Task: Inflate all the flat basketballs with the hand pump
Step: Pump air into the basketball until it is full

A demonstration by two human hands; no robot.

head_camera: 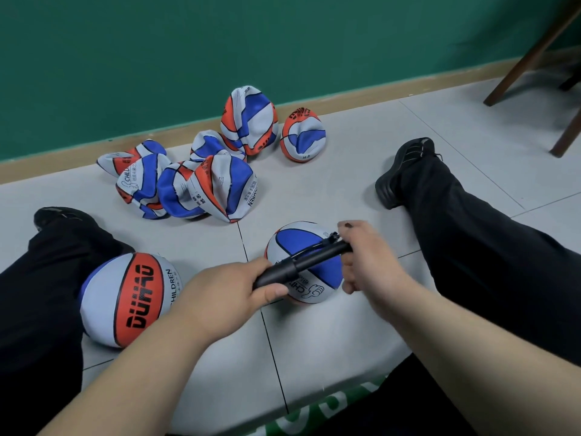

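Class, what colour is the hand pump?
Black. The hand pump shows best in the head view, the only one given.

flat basketballs (223,187): 7 i think, pile's a mess | pumped-up basketballs (125,297): 2 | hand pump (301,264): 1 | my shoes (405,171): 2
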